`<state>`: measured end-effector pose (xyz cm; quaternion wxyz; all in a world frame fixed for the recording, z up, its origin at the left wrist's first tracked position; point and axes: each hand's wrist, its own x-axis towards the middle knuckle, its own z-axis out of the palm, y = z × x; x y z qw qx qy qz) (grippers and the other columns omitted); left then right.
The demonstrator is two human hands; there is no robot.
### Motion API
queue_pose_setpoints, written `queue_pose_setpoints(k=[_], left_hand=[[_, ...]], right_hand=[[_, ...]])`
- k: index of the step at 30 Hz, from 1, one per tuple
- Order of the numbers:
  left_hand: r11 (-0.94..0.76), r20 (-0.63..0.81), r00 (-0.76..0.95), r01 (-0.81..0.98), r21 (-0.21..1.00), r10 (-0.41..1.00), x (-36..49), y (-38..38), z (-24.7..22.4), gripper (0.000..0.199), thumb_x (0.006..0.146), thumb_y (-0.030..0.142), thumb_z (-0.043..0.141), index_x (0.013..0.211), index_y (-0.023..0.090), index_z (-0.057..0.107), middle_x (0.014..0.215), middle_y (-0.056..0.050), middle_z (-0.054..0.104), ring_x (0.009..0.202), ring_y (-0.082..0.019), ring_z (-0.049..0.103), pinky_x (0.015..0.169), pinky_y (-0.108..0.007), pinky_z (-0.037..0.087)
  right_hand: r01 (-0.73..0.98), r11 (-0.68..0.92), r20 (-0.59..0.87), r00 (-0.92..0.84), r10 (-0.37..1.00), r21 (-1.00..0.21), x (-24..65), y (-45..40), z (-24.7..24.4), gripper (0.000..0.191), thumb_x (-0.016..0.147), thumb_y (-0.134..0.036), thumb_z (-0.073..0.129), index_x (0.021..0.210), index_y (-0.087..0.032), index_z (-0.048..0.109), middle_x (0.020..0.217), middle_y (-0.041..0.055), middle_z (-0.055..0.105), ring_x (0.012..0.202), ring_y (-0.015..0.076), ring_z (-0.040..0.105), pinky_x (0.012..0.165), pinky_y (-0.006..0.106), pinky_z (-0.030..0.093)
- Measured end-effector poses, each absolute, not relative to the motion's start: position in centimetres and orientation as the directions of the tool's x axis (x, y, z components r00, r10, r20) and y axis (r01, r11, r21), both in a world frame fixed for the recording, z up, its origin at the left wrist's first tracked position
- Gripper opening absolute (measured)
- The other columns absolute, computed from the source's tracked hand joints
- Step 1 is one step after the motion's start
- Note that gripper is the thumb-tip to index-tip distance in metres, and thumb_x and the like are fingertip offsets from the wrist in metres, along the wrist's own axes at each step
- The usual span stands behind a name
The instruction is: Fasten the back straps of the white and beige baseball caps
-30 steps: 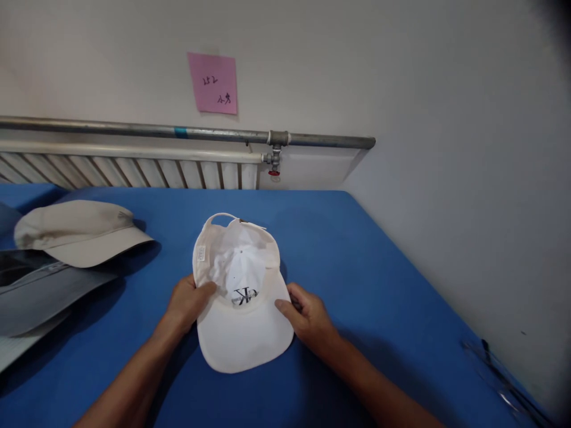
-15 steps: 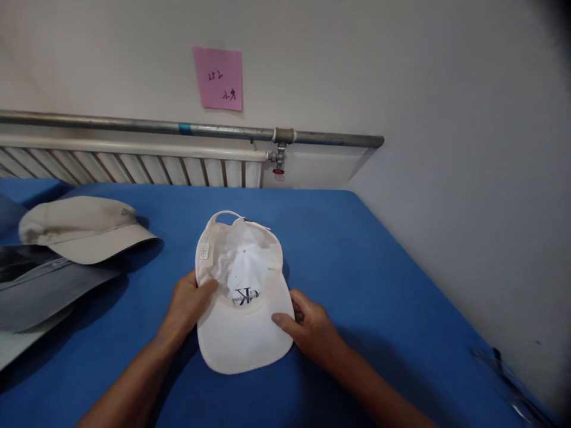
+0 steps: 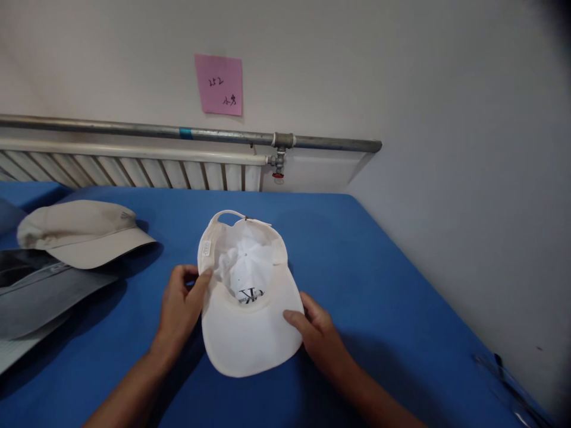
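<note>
The person's left hand and right hand are both bare, with the skin uncovered from the fingers back across the knuckles and wrists. Behind the fingers, each hand tapers to a narrower wrist, then widens into the left forearm and right forearm, both also bare as far as the lower edge of the view. The left thumb and right thumb have rounded tips. Nail details are too small to tell. Clothing higher up is out of view.
</note>
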<state>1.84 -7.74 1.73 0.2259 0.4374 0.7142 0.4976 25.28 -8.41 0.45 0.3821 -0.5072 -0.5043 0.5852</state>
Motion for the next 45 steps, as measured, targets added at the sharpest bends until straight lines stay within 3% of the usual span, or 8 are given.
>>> queue_pose_setpoints(k=[3,6,10,15,25,30,36,45], left_hand=[[-0.207,0.6,-0.403,0.685,0.698,0.691,1.9,-8.4,1.6,0.026,0.08,0.031,0.063,0.102,0.019,0.055,0.103,-0.009,0.06,0.098,-0.025,0.059,0.086,-0.041,0.046],[-0.436,0.73,-0.126,0.728,0.528,0.672,2.3,-8.9,1.1,0.028,0.08,0.021,0.064,0.107,0.021,0.058,0.106,-0.008,0.063,0.108,-0.026,0.057,0.097,-0.042,0.041],[-0.317,0.377,-0.058,0.434,0.843,0.924,3.3,-9.1,0.4,0.036,0.083,0.027,0.064,0.119,0.024,0.059,0.119,-0.01,0.063,0.111,-0.027,0.058,0.097,-0.043,0.044],[0.128,-0.104,0.091,-0.312,0.941,0.99,4.7,-8.8,-0.3,0.046,0.086,0.041,0.061,0.128,0.025,0.055,0.135,-0.014,0.056,0.122,-0.032,0.053,0.095,-0.047,0.047],[0.344,-0.402,0.073,-0.666,0.661,0.913,5.3,-8.4,0.3,0.019,0.065,0.009,0.074,0.083,0.014,0.07,0.096,-0.009,0.074,0.093,-0.025,0.068,0.085,-0.034,0.055],[0.42,-0.472,0.113,-0.665,0.618,0.874,5.7,-8.4,0.3,0.034,0.062,0.003,0.074,0.094,0.013,0.069,0.103,-0.011,0.073,0.096,-0.025,0.069,0.085,-0.034,0.056],[0.402,-0.459,0.085,-0.639,0.656,0.884,5.4,-8.5,0.7,0.053,0.059,0.004,0.079,0.11,0.014,0.066,0.102,-0.011,0.074,0.098,-0.027,0.069,0.084,-0.032,0.056],[0.396,-0.463,0.023,-0.557,0.73,0.886,3.4,-8.5,0.7,0.026,0.054,0.009,0.085,0.073,0.018,0.07,0.08,-0.002,0.074,0.076,-0.02,0.069,0.067,-0.026,0.059]], right_hand=[[0.001,-0.187,-0.186,-0.093,0.978,-0.982,25.7,-8.0,1.1,0.019,0.079,-0.034,0.057,0.088,-0.019,0.063,0.074,0.0004,0.064,0.066,0.0163,0.056,0.058,0.026,0.043],[-0.057,-0.108,-0.112,0.063,0.992,-0.992,26.7,-7.3,1.8,0.025,0.082,-0.037,0.055,0.098,-0.019,0.06,0.081,0.0031,0.067,0.069,0.0192,0.06,0.06,0.029,0.047],[0.381,0.249,0.379,0.318,0.869,-0.89,29.4,-6.3,2.6,0.022,0.088,-0.033,0.05,0.102,-0.018,0.059,0.087,0.0068,0.066,0.078,0.0227,0.062,0.068,0.034,0.05],[0.82,0.544,0.851,-0.151,0.503,-0.176,29.9,-6.3,2.0,0.038,0.086,-0.009,0.046,0.121,-0.021,0.057,0.111,0.0115,0.063,0.101,0.0247,0.058,0.086,0.041,0.044],[0.554,0.779,0.656,-0.477,0.585,-0.292,25.0,-9.3,0.8,0.024,0.082,-0.02,0.058,0.107,-0.021,0.06,0.111,0.0094,0.065,0.102,0.0239,0.058,0.085,0.04,0.044],[0.654,0.52,0.586,-0.142,0.798,-0.55,28.9,-5.5,0.1,0.02,0.087,-0.025,0.052,0.104,-0.019,0.062,0.105,0.0116,0.066,0.099,0.0246,0.061,0.081,0.039,0.049],[0.38,-0.008,0.002,0.025,1.0,-0.925,29.6,-4.7,0.2,0.032,0.081,-0.04,0.056,0.103,-0.017,0.061,0.084,0.0055,0.066,0.061,0.0149,0.06,0.053,0.027,0.046],[-0.018,-0.385,-0.381,-0.095,0.92,-0.923,29.8,-5.4,2.6,0.035,0.074,-0.037,0.064,0.101,-0.015,0.058,0.058,-0.0052,0.055,0.04,0.006,0.043,0.034,0.018,0.023]])
